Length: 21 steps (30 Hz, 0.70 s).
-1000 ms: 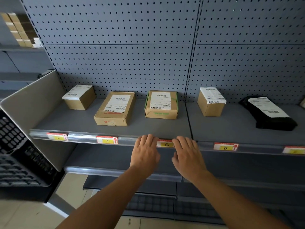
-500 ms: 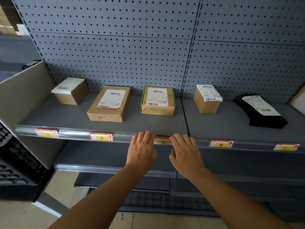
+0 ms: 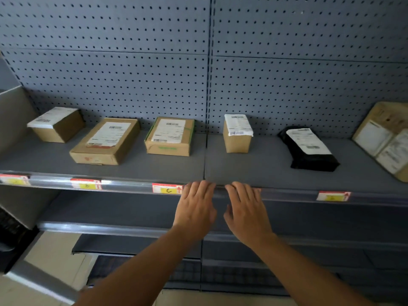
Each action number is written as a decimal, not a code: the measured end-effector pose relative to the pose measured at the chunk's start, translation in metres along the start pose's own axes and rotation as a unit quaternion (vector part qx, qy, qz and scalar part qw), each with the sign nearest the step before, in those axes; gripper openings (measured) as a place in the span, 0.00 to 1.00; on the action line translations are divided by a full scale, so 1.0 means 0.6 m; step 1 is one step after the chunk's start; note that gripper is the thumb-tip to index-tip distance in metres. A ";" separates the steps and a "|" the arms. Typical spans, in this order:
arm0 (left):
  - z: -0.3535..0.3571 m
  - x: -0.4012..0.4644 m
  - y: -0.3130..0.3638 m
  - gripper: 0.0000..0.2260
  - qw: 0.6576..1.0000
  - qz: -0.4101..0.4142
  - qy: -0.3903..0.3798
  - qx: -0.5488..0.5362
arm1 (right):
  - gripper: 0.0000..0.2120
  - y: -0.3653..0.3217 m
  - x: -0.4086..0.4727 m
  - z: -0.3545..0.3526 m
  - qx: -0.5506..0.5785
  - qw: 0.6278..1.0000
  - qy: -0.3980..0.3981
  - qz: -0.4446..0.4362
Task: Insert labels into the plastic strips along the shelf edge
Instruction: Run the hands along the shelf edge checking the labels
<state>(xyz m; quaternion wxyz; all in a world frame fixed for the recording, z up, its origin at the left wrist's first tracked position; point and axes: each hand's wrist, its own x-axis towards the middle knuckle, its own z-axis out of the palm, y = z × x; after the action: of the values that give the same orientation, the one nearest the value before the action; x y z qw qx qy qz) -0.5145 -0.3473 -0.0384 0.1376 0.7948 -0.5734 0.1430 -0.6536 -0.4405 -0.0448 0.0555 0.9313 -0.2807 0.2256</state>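
A clear plastic strip (image 3: 128, 186) runs along the front edge of the grey shelf (image 3: 265, 171). Red, white and yellow labels sit in it: one at the far left (image 3: 13, 180), label B (image 3: 86, 183), label C (image 3: 167, 188) and one at the right (image 3: 333, 196). My left hand (image 3: 195, 208) lies flat with straight fingers on the strip, just right of label C. My right hand (image 3: 246, 212) is beside it, fingers straight on the strip; a sliver of red label shows at its right edge, mostly hidden.
On the shelf stand several cardboard parcels (image 3: 106, 141), a black bag parcel (image 3: 308, 149) and a larger box (image 3: 385, 138) at the far right. A pegboard wall (image 3: 198, 62) rises behind. Lower shelves (image 3: 132, 227) jut out beneath my arms.
Both hands have slid right along the strip, away from label C, which now shows in full left of my left hand. The view has shifted right too.
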 end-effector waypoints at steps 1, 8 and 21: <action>0.004 0.008 0.029 0.25 1.000 0.005 -0.005 -0.004 | 0.26 0.028 -0.009 -0.004 -0.003 1.000 0.002 0.001; 0.016 0.023 0.119 0.24 0.999 -0.020 -0.032 0.019 | 0.27 0.127 -0.046 -0.024 0.011 1.000 -0.027 0.005; 0.015 0.023 0.121 0.24 0.997 -0.025 -0.044 0.052 | 0.22 0.136 -0.030 -0.033 0.024 0.998 -0.049 -0.027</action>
<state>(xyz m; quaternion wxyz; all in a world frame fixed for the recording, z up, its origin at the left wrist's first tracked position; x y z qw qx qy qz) -0.5788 -0.3847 -0.0371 0.0741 0.8208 -0.5504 0.1337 -0.7195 -0.4953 -0.0374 0.0253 0.9496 -0.2518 0.1851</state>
